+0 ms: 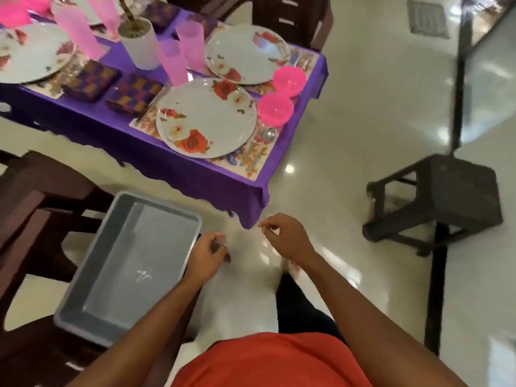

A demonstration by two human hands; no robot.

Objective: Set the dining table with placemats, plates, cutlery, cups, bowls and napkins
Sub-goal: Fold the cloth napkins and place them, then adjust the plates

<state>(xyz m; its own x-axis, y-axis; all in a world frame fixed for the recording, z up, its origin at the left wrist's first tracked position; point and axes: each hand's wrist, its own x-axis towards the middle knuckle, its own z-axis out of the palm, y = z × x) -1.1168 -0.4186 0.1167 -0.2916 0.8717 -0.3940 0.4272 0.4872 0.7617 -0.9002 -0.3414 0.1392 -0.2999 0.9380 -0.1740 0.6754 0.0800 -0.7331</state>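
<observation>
**Fingers curled at the tub's edge, table laid above**

Fingers (219, 239) of the left hand (208, 254) are curled in towards the palm, right at the near rim of a grey tub (125, 261). Blur hides whether they grip the rim, hold something small or hold nothing. The right hand (287, 237) hangs just beside it over the pale floor. Its fingers (269, 226) are loosely bent, thumb and forefinger tips close together, with nothing seen between them.

The tub shows only its bare bottom and sits low at the left, against a dark wooden chair (33, 196).

Beyond the hands, the table (178, 169) wears a purple cloth. At its near corner a flowered plate (206, 118) lies on a patterned placemat (252, 160), with a spoon (268, 134) and other cutlery on the mat to its right. A pink bowl (275, 108) stands just past the spoon, a second bowl (289, 79) beside a farther plate (245, 55). Two pink cups (173, 62) stand between those plates. Folded purple-and-orange napkins (134, 94) lie to the left of the near plate, and a third plate (30, 51) sits farther left. A white pot (139, 44) stands mid-table.

A dark stool (452, 196) stands well apart on the right.
</observation>
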